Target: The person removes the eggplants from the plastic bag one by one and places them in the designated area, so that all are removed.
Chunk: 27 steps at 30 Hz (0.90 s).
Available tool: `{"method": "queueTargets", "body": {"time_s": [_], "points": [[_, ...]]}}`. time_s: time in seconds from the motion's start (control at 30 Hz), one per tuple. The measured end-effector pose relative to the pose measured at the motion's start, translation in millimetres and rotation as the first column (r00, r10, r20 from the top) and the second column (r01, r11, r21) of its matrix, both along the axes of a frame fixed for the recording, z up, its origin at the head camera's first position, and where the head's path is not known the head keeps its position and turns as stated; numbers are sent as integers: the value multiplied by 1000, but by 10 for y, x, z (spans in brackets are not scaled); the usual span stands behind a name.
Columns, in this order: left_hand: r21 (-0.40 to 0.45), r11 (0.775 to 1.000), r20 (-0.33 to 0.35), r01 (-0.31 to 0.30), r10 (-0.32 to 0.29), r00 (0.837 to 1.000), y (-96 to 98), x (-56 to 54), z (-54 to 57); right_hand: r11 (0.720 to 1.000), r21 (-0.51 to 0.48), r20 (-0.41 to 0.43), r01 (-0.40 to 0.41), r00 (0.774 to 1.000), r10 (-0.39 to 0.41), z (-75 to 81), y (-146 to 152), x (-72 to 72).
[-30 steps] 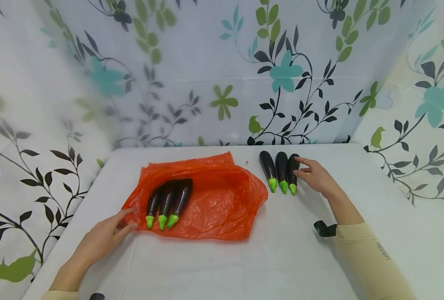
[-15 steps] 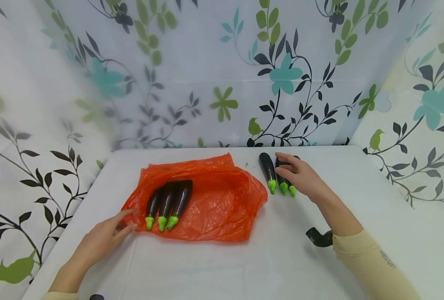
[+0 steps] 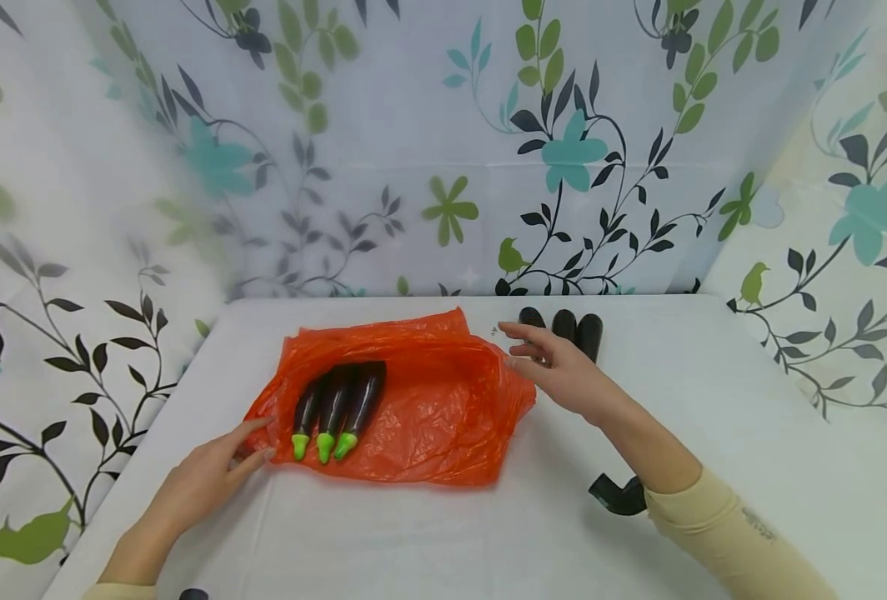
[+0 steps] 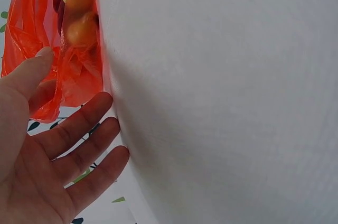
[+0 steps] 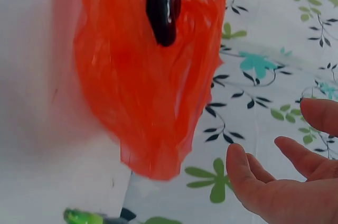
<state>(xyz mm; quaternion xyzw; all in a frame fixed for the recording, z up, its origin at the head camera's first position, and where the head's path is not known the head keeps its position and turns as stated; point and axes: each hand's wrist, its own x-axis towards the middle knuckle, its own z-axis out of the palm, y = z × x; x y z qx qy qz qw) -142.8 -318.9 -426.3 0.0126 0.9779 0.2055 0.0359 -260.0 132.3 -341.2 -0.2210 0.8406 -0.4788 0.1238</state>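
Note:
A red plastic bag (image 3: 436,425) lies with its mouth open toward me, and three eggplants (image 3: 334,410) with green stem ends rest side by side in its left part. At the bag's left corner my left hand (image 3: 202,477) touches the plastic with its thumb and index finger apart; the other fingers (image 4: 90,142) are spread loosely. My right hand (image 3: 563,375) is over the bag's right edge, fingers extended and holding nothing. Behind it, three more eggplants (image 3: 590,332) lie on the table, partly hidden by the hand. One green stem end (image 5: 82,216) shows in the right wrist view.
The white table (image 3: 383,542) extends beneath everything. A patterned leaf-and-flower cloth (image 3: 383,167) hangs behind and at both sides. A black wrist mount (image 3: 618,495) juts out beside the right sleeve.
My right hand has moved left from the rightmost eggplant, across the row, to the bag's right edge. Both groups of eggplants and my left hand stay where they were.

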Motion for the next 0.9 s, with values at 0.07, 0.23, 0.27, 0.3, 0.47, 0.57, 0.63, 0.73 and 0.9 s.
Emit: {"method": "queueTargets", "body": {"time_s": [0.07,0.23,0.27,0.3,0.47,0.57,0.63,0.73,0.9], "points": [[-2,1000,-3,-1,1,1000,2,1,-4,1000,-2,6,-26,1000,26,-9,-51,24],[0,1000,-1,-1,1,1000,6,2,-9,997,-15,21,-81,997,81,-59,-172,64],[1,1000,1,-1,1,1000,6,4,-9,996,-18,29,-87,996,87,-70,-198,70],[0,1000,5,-3,3,1000,7,4,-8,996,-20,36,-91,995,91,-81,-225,76],[-2,1000,20,-11,11,1000,11,5,0,993,-20,72,-117,990,118,-133,-351,99],[-5,1000,12,-6,6,1000,12,5,0,990,-26,84,-136,987,138,-165,-426,111],[-8,1000,2,-1,1,1000,11,5,0,989,-21,87,-147,985,148,-180,-481,120],[-15,1000,-7,-1,1,1000,13,7,-3,987,8,92,-158,983,156,-211,-564,124],[-11,1000,-11,0,0,1000,11,4,-5,982,55,99,-178,980,172,-251,-688,111]]}}
